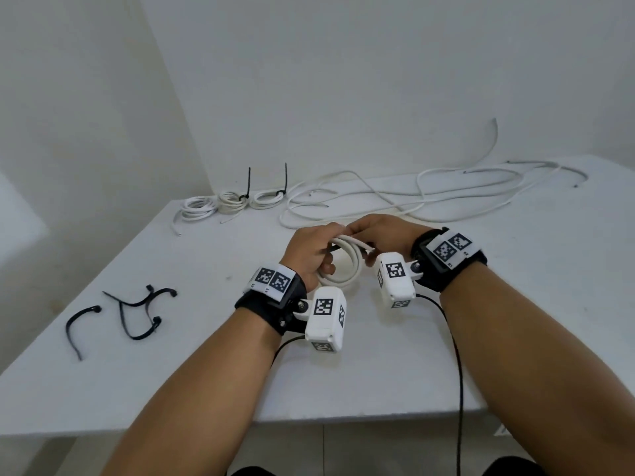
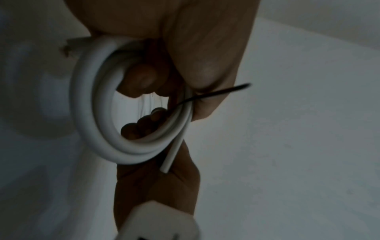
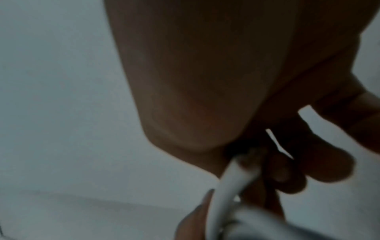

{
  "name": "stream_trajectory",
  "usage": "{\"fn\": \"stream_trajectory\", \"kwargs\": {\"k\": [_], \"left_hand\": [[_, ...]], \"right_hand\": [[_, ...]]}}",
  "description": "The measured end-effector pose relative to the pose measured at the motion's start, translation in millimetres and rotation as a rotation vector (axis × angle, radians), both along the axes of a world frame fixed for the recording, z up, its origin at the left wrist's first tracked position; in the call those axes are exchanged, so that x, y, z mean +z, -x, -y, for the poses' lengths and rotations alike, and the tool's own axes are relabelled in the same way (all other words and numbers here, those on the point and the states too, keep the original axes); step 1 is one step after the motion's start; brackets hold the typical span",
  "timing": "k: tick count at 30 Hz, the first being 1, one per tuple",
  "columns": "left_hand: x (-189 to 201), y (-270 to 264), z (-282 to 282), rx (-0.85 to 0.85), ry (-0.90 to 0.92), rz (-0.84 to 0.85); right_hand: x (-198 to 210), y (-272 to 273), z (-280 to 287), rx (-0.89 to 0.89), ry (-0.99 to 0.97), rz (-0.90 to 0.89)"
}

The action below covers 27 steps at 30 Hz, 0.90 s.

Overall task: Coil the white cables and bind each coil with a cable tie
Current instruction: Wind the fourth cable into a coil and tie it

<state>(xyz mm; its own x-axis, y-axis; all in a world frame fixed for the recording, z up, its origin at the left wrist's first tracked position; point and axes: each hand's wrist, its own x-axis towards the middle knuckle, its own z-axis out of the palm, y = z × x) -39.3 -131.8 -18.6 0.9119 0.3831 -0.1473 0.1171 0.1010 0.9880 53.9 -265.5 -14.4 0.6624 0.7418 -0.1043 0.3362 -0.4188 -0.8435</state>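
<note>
A white table (image 1: 515, 321) with a matte, faintly speckled top fills the lower part of the head view. Its front edge runs across the bottom of the view. A small dark mark (image 1: 227, 277) sits on the tabletop left of centre. Behind the table rises a plain white wall (image 1: 360, 70), which meets a second white wall (image 1: 68, 97) in a corner at the left. A pale ledge (image 1: 17, 221) shows at the far left edge. Below the table's front edge lies a grey tiled floor (image 1: 378, 444) with a thin joint line.
</note>
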Motion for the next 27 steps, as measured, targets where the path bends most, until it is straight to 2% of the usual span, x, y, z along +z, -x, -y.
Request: {"fn": "stream_trajectory", "kwargs": {"k": [4,7,9,12,15,18,20,23,27], "left_hand": [[-6.4,-7.4,11.4,-0.035,-0.004,-0.07],[-11.8,-9.1,8.6,-0.096,-0.039,-0.149],[-13.6,-6.5,6.1,-0.131,-0.079,-0.189],[-14.8,-1.3,3.8,-0.175,-0.127,-0.186],[-13.9,0.1,1.3,-0.134,-0.127,-0.136],[-11.9,-1.7,-8.2,0.016,-0.057,-0.077],[-9.9,-1.9,-15.5,0.116,0.0,-0.056],[-7.8,-0.1,-19.9,0.208,0.041,-0.048],[-5.5,3.4,-13.6,0.229,0.14,-0.055]], "right_hand": [[5.4,2.2,14.3,0.034,0.129,0.107],[3.2,-1.1,18.5,-0.014,0.087,0.0],[2.2,-4.1,19.1,-0.011,0.086,0.007],[3.5,-1.4,16.9,-0.001,0.081,0.012],[2.7,2.2,13.0,-0.001,0.048,0.033],[7.1,4.7,9.2,-0.078,-0.079,0.216],[12.4,9.7,7.7,-0.049,-0.116,0.373],[13.3,21.0,0.0,0.076,-0.104,0.5],[3.1,33.4,-18.4,0.136,-0.017,0.621]]}}
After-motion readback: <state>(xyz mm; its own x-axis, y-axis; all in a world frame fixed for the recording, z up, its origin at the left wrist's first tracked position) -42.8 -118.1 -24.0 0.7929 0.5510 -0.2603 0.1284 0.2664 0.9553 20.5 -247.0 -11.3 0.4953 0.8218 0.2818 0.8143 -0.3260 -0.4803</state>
